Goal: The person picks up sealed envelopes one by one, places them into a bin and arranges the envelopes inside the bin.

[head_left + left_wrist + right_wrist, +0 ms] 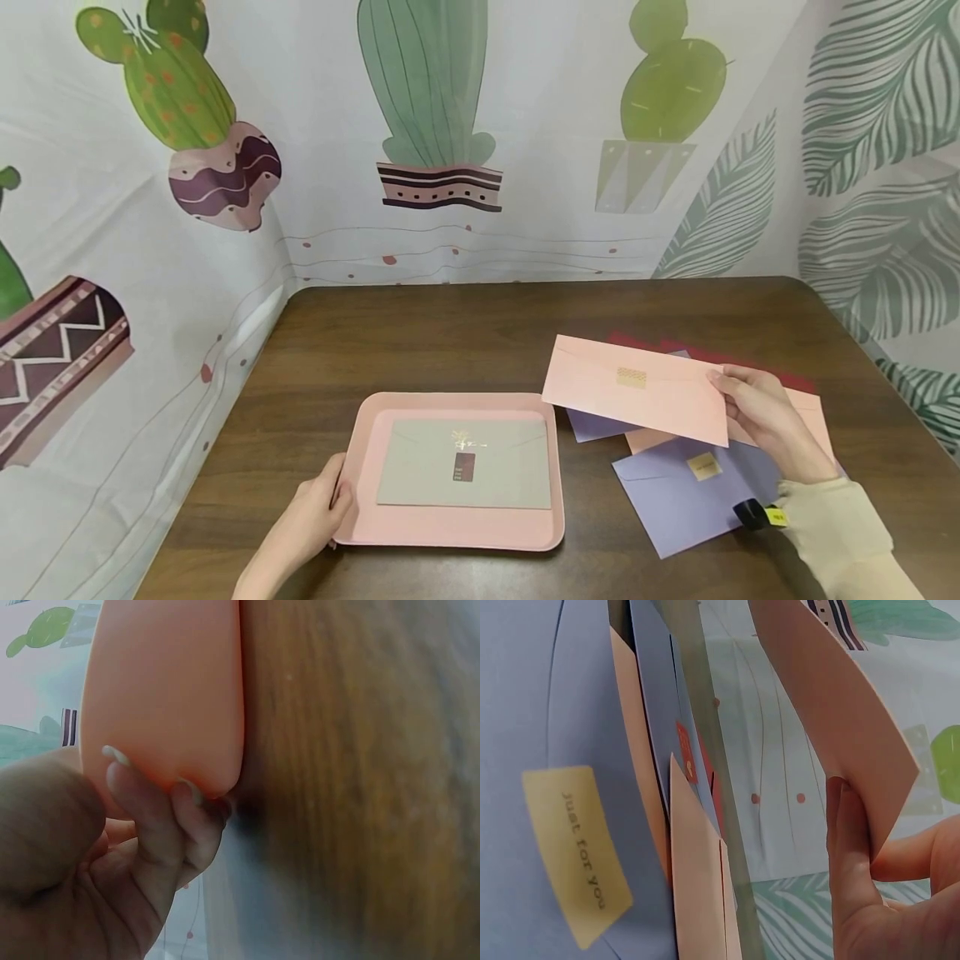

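My left hand (311,508) grips the left rim of a pink tray (450,529), thumb over the edge and fingers curled beneath, as the left wrist view also shows. A grey-green envelope (420,467) with a dark label and gold print lies flat in the tray. Between thumb and fingers, my right hand (765,417) pinches the right end of a pink envelope (600,383) with a gold patterned sticker. This envelope is raised above the pile, its left corner overlapping the tray's right rim in the head view. Beneath it lies a purple envelope (675,508) with a "Just for you" sticker (577,855).
Several more envelopes are fanned under the held one: a red one (795,382), another pink one (813,408) and a purple one (592,425). The brown wooden table (405,333) backs onto a cactus-print cloth (547,183).
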Demonstrator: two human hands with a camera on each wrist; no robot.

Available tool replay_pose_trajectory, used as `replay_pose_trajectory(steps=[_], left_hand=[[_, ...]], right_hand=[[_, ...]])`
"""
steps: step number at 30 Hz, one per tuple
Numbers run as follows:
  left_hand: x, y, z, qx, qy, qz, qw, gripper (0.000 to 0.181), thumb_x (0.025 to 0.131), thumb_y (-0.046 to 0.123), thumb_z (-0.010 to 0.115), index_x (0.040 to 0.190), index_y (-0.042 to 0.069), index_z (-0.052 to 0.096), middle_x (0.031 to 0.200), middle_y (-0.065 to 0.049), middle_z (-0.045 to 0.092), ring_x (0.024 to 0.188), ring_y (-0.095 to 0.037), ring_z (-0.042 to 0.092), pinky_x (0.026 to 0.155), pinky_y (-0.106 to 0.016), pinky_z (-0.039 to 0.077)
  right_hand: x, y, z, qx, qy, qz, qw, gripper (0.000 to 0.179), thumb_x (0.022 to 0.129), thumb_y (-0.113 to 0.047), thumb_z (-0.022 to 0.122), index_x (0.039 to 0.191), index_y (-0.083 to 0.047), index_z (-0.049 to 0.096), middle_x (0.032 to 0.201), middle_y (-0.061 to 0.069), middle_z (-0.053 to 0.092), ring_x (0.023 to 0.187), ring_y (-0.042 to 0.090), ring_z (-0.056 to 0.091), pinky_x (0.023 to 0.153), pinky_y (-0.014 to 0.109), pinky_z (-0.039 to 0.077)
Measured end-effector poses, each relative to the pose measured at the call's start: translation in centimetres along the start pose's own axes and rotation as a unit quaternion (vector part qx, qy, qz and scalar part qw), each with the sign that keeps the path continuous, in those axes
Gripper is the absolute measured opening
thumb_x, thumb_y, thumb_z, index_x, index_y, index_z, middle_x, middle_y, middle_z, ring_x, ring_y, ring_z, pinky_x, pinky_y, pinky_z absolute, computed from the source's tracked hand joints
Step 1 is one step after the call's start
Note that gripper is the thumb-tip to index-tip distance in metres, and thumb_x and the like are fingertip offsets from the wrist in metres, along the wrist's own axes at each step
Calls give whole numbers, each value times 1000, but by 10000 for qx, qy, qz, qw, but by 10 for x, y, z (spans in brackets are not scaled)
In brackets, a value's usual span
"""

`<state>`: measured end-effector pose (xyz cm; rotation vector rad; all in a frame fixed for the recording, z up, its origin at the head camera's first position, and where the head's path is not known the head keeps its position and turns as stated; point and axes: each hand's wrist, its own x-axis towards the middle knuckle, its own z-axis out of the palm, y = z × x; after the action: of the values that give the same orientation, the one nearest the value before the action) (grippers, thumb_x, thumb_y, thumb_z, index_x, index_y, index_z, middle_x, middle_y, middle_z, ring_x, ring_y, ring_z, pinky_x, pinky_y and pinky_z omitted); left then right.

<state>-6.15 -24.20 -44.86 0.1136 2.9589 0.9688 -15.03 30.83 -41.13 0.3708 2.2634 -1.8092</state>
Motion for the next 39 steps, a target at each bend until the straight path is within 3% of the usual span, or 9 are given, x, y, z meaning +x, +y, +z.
replay_pose_trajectory(steps=[3, 8, 13, 20, 25, 39], left_hand=[[0, -1, 0, 81, 65, 85, 9999, 28, 90, -2, 51, 117, 6, 54, 82, -11, 63, 55, -7, 51, 46, -24, 41], [0, -1, -1, 174, 147, 183, 9996, 29, 90, -2, 52, 117, 6, 54, 87, -12, 66, 63, -12, 55, 51, -24, 42], [0, -2, -1, 118, 100, 124, 9998, 30, 90, -2, 52, 118, 6, 54, 89, -14, 67, 63, -12, 56, 50, -24, 43], [0, -1, 0, 125, 121, 138, 9998, 31, 89, -3, 52, 119, 5, 54, 90, -15, 67, 62, -12, 55, 49, -24, 42], [0, 0, 0, -7, -38, -58, 10000, 31, 91, -2, 50, 120, 5, 53, 89, -16, 66, 56, -9, 53, 45, -24, 42], [1, 1, 0, -154, -150, -214, 9995, 32, 92, -1, 49, 123, 7, 51, 90, -17, 65, 47, -7, 50, 40, -24, 41]], right_hand=[[0, 0, 2, 357, -91, -9, 9993, 55, 100, -22, 51, 135, 13, 29, 80, -15, 52, 71, -1, 50, 62, 15, 46], [0, -1, 6, 403, -185, -76, 9990, 59, 100, -21, 51, 139, 14, 23, 81, -16, 55, 72, -3, 53, 63, 14, 48], [1, 0, 9, 548, -291, -162, 9979, 52, 99, -20, 54, 132, 14, 32, 80, -15, 59, 71, -1, 57, 64, 16, 51], [0, 1, 15, 582, -429, -277, 9970, 68, 99, -19, 54, 140, 19, 16, 85, -15, 61, 75, -2, 61, 68, 17, 54], [-2, -2, 18, 832, -503, -291, 9948, 44, 98, -16, 56, 126, 12, 36, 81, -12, 64, 71, 1, 61, 64, 18, 54], [-9, -7, 25, 974, -883, -415, 9905, 19, 99, -16, 55, 110, -3, 47, 80, -10, 64, 69, 2, 62, 63, 19, 53]])
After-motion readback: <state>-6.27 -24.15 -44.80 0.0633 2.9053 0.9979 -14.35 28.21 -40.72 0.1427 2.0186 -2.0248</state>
